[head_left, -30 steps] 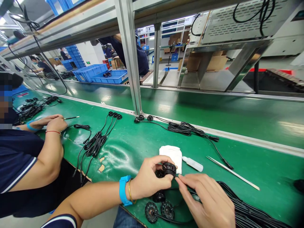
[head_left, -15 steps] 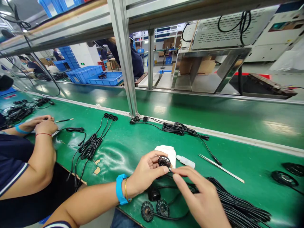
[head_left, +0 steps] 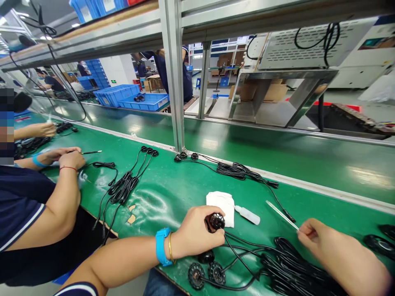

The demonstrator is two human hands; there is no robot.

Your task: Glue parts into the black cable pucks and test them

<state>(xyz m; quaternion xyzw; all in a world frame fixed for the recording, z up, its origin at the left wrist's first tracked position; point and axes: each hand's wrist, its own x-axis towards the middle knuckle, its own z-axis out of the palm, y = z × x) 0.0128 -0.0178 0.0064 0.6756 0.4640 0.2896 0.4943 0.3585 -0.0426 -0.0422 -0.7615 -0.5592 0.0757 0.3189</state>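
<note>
My left hand [head_left: 197, 230] is closed around a round black camera-like part [head_left: 217, 220] with a glossy ringed face, held just above the bench. A black cable runs from it toward the right. At the right, my right hand [head_left: 333, 250] pinches the near end of a thin silvery stick-like tool [head_left: 282, 214], perhaps tweezers, which lies slanted on the green mat. Below my left hand rest two more round black parts [head_left: 196, 275] on cables and a glossy black piece [head_left: 206, 256]. Bundled black cables [head_left: 290, 263] lie between my hands.
Behind my left hand are a white cloth [head_left: 220, 201] and a small translucent bottle [head_left: 247, 215]. Cable bundles [head_left: 125, 187] lie to the left, others [head_left: 231, 169] along the metal edge. A co-worker's hands [head_left: 69, 158] work farther left. A metal post [head_left: 173, 82] rises ahead.
My right hand has left the cable by the round part, moved right and taken hold of the thin tool. My left hand has turned over the part, still gripping it.
</note>
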